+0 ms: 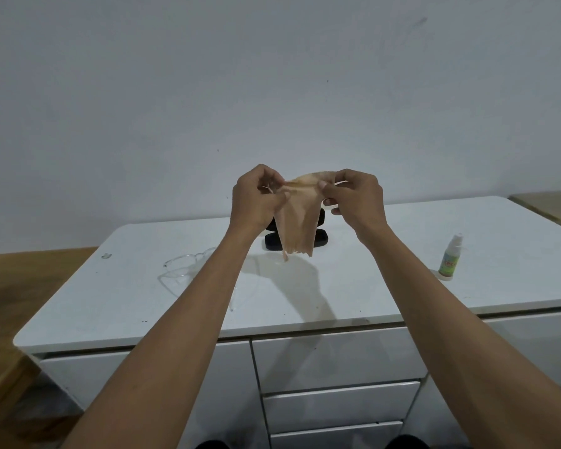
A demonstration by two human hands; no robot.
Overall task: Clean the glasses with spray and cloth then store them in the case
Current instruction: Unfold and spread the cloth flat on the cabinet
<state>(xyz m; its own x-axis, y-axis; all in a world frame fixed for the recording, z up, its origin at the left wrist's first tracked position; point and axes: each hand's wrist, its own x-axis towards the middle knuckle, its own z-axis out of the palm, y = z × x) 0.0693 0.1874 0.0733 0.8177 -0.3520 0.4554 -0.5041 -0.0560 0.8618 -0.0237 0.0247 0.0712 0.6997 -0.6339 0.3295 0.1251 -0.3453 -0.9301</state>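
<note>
Both hands, left hand [256,197] and right hand [353,197], pinched the cloth's [297,222] top edge, holding it above the table [402,286]. Glasses [188,267] lay apart at left, spray [450,257] stood right, case [321,236] open behind. Wiping and storing seemingly remained. Ample bare table lay ahead, its front edge near.

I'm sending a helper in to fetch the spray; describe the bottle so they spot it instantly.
Look at the white cabinet top. Near its right side stands a small spray bottle, upright and alone. It is the only thing there with a green label and white cap.
</note>
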